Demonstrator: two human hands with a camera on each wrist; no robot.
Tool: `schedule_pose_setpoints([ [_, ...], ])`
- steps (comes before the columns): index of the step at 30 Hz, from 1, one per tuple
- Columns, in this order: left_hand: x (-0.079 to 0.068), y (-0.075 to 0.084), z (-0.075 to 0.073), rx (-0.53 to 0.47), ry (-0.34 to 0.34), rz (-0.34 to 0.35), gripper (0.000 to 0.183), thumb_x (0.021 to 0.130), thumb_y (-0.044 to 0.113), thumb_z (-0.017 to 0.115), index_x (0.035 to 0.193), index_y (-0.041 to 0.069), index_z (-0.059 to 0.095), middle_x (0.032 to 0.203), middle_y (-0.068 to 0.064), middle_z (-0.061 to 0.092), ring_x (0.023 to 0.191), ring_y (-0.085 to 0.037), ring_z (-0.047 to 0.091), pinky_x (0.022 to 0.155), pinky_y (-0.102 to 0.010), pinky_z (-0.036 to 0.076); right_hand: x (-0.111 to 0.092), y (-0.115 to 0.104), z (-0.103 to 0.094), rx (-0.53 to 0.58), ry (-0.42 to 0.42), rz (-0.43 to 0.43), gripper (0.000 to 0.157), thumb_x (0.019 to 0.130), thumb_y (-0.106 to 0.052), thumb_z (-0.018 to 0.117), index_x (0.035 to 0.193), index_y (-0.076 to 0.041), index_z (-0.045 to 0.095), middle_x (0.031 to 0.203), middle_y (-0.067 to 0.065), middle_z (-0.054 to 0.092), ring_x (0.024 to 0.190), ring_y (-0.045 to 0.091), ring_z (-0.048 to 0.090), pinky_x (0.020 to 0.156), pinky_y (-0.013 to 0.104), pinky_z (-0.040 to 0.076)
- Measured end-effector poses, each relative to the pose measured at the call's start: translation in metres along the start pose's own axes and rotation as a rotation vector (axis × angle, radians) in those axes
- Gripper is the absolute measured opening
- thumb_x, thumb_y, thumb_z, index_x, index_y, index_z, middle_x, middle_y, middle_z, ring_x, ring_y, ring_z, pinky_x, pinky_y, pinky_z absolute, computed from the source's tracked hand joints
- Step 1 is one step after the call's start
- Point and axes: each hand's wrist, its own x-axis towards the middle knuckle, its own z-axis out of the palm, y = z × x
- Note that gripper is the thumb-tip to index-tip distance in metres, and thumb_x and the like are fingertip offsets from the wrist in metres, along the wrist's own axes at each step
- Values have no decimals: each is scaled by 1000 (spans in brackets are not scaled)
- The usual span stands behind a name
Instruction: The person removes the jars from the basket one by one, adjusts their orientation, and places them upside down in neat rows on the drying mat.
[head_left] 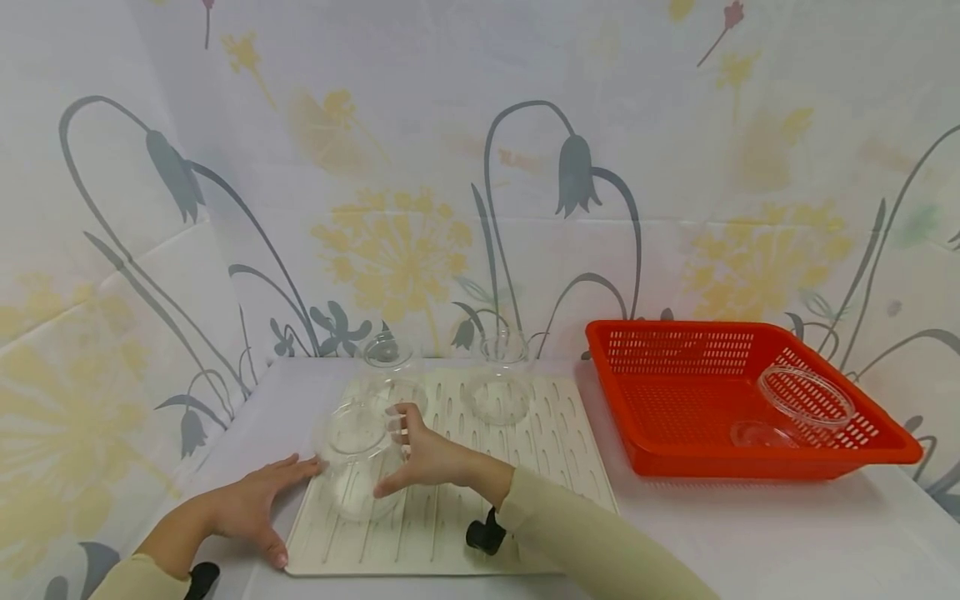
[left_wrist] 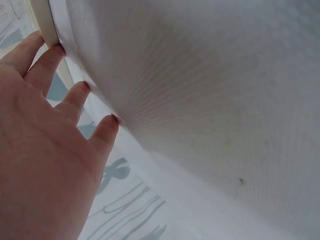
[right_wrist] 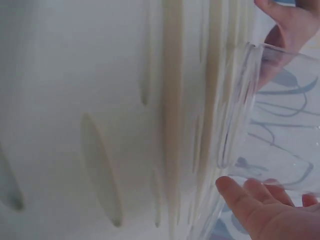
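On the left front of the cream ribbed mat (head_left: 480,546), a clear bowl (head_left: 358,450) stands with its rim toward the mat. My right hand (head_left: 431,458) grips this bowl's right side, thumb at the front and fingers behind. The right wrist view has the same bowl (right_wrist: 285,125) beyond the mat's ridges, with the fingers along its lower side. My left hand (head_left: 251,504) rests at the mat's left edge, fingers spread and fairly straight. In the left wrist view its fingertips (left_wrist: 47,55) touch the mat's side and the white cloth.
Two more clear bowls, one back left (head_left: 386,375) and one back centre (head_left: 498,396), stand toward the mat's far edge. A red basket (head_left: 750,467) on the right contains another clear bowl (head_left: 806,398). Behind everything hangs a flower-printed curtain (head_left: 480,275).
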Motion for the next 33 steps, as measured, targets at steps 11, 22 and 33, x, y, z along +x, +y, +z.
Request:
schedule_pose_setpoints([
  [11,0,2,-1,2,2,14,105,52,32,90,136,-3,38,140,-31,31,126,-59,16,90,-73,20,-2,-6,-7,-11,-3,2,95,73,-8,80,143,-15,16,144,10,26,132,26,31,101,35,35],
  [22,0,0,-1,-20,17,24,109,49,35,90,136,-3,38,139,-32,32,126,-59,17,90,-74,19,-14,-15,-15,12,45,-49,92,74,-8,79,143,-15,19,138,6,35,129,30,34,101,43,35],
  [33,-1,-5,0,-18,30,59,108,50,35,90,138,0,37,139,-33,31,124,-61,17,88,-75,20,-30,-24,-33,28,106,-77,91,74,-12,79,143,-18,20,138,4,37,129,30,34,101,43,35],
])
